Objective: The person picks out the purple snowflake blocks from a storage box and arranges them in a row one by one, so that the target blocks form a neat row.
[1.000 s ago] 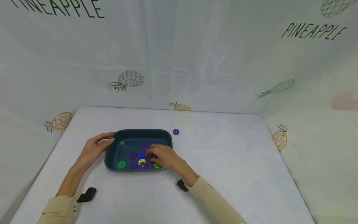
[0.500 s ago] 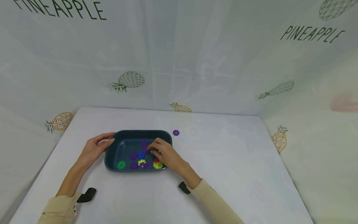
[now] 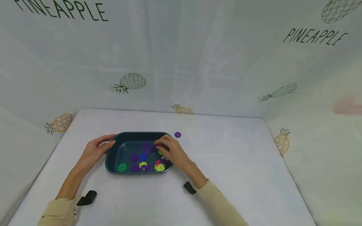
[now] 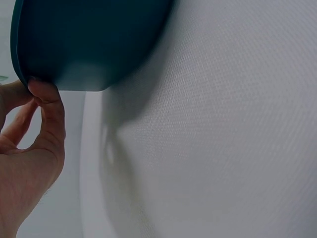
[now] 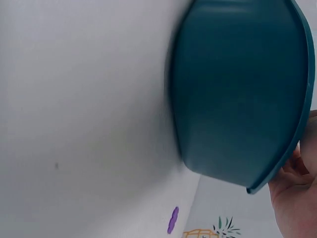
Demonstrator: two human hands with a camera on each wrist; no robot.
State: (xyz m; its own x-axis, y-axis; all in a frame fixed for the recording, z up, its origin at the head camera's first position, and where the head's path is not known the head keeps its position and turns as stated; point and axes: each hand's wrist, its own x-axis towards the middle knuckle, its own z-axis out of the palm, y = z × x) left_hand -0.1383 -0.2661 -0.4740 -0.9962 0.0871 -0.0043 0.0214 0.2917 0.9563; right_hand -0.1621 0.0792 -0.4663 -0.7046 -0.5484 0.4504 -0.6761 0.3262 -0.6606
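Observation:
A dark teal rectangular tray (image 3: 116, 157) lies on the white table with several notched plastic discs in it. My left hand (image 3: 96, 150) grips its left rim; in the left wrist view the thumb (image 4: 47, 94) presses the outer wall. Over the tray's right end, my right hand (image 3: 173, 152) has curled fingers and pinches a purple disc (image 3: 155, 147), mostly covered by the fingertips. More purple discs, a blue disc (image 3: 142, 157), yellow discs (image 3: 159, 167) and a pink one (image 3: 157, 162) lie below. One green disc (image 3: 122, 167) sits apart at the front left.
One purple disc (image 3: 177, 134) lies on the table (image 3: 226, 163) just beyond the tray's back right corner. A pale pineapple-print curtain (image 3: 220, 62) hangs behind and around the table. Black wrist devices (image 3: 87, 198) sit at both cuffs.
My right hand has moved back and to the right inside the tray, uncovering the yellow and pink discs at the front right. The left hand has stayed at the rim.

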